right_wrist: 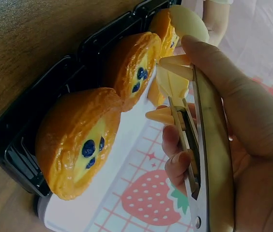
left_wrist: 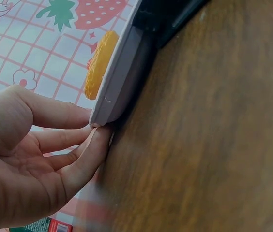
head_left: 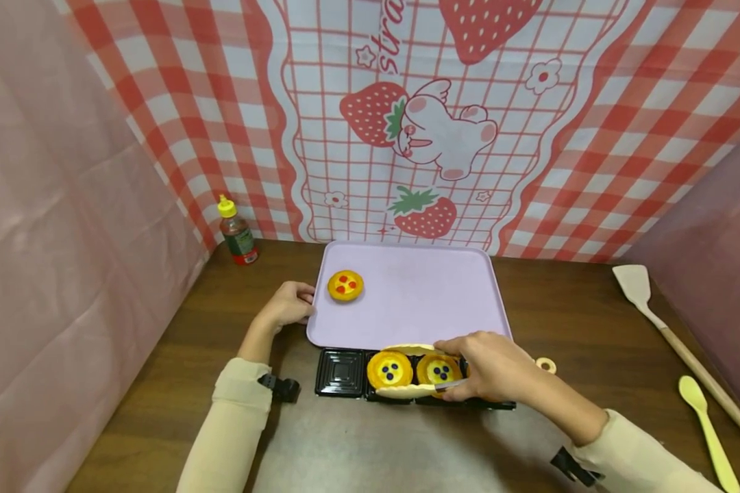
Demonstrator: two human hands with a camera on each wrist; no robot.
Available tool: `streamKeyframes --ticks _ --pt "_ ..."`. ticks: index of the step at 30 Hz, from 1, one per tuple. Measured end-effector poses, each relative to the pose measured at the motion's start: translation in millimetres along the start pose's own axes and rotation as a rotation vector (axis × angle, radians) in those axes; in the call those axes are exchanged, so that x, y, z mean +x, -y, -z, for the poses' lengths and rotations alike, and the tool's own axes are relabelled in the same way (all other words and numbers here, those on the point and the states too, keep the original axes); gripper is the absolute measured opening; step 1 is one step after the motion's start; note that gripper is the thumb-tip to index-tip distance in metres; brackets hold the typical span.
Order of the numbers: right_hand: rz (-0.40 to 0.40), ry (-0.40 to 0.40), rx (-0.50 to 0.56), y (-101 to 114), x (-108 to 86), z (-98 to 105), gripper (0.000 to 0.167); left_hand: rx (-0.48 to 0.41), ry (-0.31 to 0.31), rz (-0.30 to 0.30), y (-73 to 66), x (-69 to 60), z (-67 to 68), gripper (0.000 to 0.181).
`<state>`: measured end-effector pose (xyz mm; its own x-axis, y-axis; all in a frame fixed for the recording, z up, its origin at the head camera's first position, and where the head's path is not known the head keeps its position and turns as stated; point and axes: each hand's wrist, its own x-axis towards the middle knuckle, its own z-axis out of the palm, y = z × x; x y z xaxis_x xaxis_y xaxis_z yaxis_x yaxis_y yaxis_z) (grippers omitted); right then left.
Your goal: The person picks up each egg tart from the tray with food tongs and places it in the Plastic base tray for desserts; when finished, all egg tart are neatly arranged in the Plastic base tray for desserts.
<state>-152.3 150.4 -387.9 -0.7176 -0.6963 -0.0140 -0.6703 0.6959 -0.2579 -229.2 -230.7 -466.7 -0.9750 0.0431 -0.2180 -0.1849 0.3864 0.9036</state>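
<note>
My left hand point(head_left: 290, 303) pinches the left rim of a lilac tray point(head_left: 416, 294), thumb above and fingers at the edge in the left wrist view. On that tray lies an egg tart with red pieces point(head_left: 345, 285). My right hand point(head_left: 496, 363) grips metal tongs point(right_wrist: 211, 145) with cream scalloped tips. The tips stand on either side of a blueberry egg tart point(head_left: 390, 370) in a black compartment tray point(head_left: 340, 373); whether they squeeze it I cannot tell. Beside it sits a second blueberry tart point(head_left: 439, 373). A third blueberry tart point(right_wrist: 78, 145), nearest in the right wrist view, is mostly hidden by my hand in the head view.
A sauce bottle with a yellow cap point(head_left: 238, 233) stands at the back left. At the right lie a spatula with a wooden handle point(head_left: 672, 322) and a yellow spoon point(head_left: 709, 431). A checked cloth point(head_left: 222, 123) hangs behind the lilac tray.
</note>
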Motion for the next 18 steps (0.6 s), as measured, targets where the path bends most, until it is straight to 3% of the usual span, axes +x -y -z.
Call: streamKeyframes --ticks 6,13,18 --pt "-0.022 -0.005 -0.002 -0.5 0.9 0.1 0.073 -0.003 -0.004 -0.011 -2.4 -0.5 0.0 0.046" --pt "-0.055 -0.014 0.018 -0.9 -1.6 0.9 0.095 -0.007 0.003 -0.015 -2.3 0.1 0.5 0.045" --pt "-0.099 -0.023 0.051 -1.6 -3.4 3.0 0.1 -0.01 0.005 -0.012 0.1 -0.6 0.3 0.046"
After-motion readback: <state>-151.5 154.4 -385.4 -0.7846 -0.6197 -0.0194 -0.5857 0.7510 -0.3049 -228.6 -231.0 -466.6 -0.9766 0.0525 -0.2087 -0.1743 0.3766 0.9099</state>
